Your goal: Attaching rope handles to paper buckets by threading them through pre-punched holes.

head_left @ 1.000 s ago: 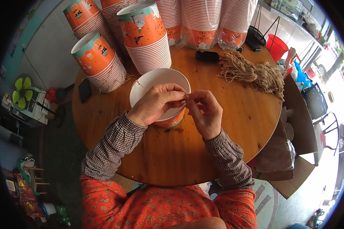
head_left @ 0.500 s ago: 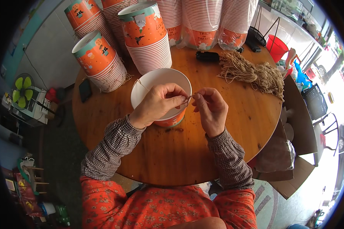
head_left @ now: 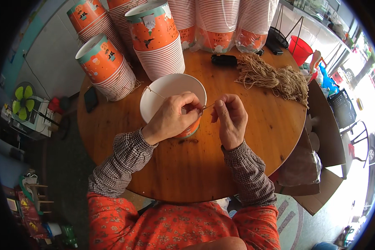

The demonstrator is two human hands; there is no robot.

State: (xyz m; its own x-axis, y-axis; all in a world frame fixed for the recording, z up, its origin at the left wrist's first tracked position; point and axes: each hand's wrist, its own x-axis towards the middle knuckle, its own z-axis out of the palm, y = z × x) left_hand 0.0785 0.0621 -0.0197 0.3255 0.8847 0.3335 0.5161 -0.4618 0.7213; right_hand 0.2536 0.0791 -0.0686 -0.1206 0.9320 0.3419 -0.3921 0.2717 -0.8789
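Observation:
A paper bucket [head_left: 151, 104], white inside and orange outside, stands on the round wooden table before me. Thin tan string [head_left: 210, 106] runs from a knot at its far left rim across the mouth. My left hand [head_left: 171, 117] lies over the near right part of the bucket, thumb and forefinger pinching the string at the right rim. Just right of the rim, my right hand [head_left: 232, 123] is closed in a pinch on the string's free end. A short piece stretches taut between both hands. My left fingers partly hide the rim there.
Stacked paper buckets [head_left: 160, 60] stand at the back left, others in clear plastic [head_left: 218, 25] behind. A hank of tan string [head_left: 275, 79] lies at the back right. A phone [head_left: 91, 99] is near the left edge; an open cardboard box [head_left: 327, 146] sits right of the table.
My right hand has drawn slightly away from the left fingers, and the length of string between them now shows stretched. The bucket stays in place under my left hand.

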